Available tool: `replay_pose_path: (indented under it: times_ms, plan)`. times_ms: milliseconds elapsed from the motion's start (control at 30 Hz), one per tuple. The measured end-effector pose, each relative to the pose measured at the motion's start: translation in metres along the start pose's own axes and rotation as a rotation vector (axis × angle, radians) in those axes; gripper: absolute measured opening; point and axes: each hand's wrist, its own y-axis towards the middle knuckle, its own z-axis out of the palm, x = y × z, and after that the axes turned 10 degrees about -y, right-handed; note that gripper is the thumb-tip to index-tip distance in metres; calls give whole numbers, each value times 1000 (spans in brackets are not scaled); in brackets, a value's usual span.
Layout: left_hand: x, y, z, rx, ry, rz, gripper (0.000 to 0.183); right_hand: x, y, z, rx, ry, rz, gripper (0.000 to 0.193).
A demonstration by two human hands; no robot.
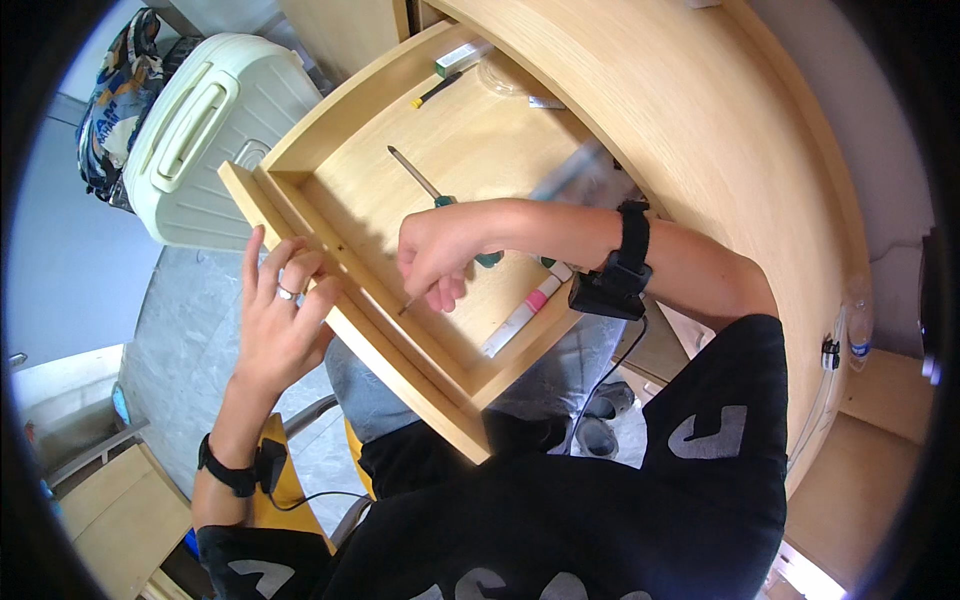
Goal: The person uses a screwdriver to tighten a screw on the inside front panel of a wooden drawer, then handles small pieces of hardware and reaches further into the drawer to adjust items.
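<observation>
A wooden drawer is pulled out in front of me. My left hand, with a ring on one finger, is closed over the top edge of the drawer front; its fingertips lie on the wood. Inside the drawer, my right hand is bent down and pinches a thin, short rod-like piece against the inner side of the front panel. Its exact kind is too small to tell. Under the right hand lies a screwdriver with a green handle, partly covered by that hand.
The drawer also holds a smaller yellow-and-black screwdriver, a small box, a white-and-pink tube and clear plastic packaging. The desktop curves overhead. A pale green suitcase stands at the left. Cables hang from both wrist straps.
</observation>
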Motion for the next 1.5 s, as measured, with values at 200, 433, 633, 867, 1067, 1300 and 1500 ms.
replay_pose_path:
  times_ms: [200,433,633,867,1067,1300,1500]
  plan:
    - [5,1,2,24,-35,7,44,-6,6,-2,-16,64,-31,16]
    - [5,-4,3,24,-18,-2,49,-4,7,11,-7,117,-115,14]
    - [3,-3,2,27,-22,-1,50,-10,4,-9,-18,-24,-51,21]
    - [6,-4,2,18,-19,14,53,2,11,-8,-46,496,-67,32]
    - [5,-6,2,34,-19,12,55,31,32,-11,-119,332,82,30]
    - [5,-5,-1,31,-16,-2,42,23,63,-13,-187,391,26,26]
    - [14,-13,4,0,-13,10,51,17,61,-14,-181,507,-84,28]
